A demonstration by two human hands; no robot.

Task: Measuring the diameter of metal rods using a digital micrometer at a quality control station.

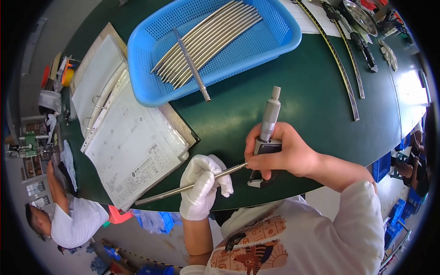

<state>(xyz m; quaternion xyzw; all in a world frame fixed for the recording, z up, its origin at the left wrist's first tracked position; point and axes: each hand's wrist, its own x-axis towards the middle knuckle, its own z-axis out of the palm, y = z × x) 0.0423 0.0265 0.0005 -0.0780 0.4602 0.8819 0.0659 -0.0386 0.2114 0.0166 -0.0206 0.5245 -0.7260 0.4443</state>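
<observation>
My left hand [200, 185], in a white glove, is closed around a slim metal rod [170, 192] that slants up to the right over the table's near edge. My bare right hand [288, 153] grips a micrometer [270, 117], its grey thimble pointing up and away from me. The rod's right tip reaches the micrometer's frame beside my right thumb; whether it sits between the measuring faces is hidden by my fingers. Beyond my hands, a blue perforated basket [238, 68] holds several similar rods [206, 41]. One separate rod [192, 68] lies across them, its near end over the rim.
An open ring binder [133, 142] with drawing sheets lies left of my hands. At the far right are steel rulers [332, 59], a caliper [364, 50], a metal bowl [360, 18] and a glove [388, 55]. Another person [73, 220] works at the left.
</observation>
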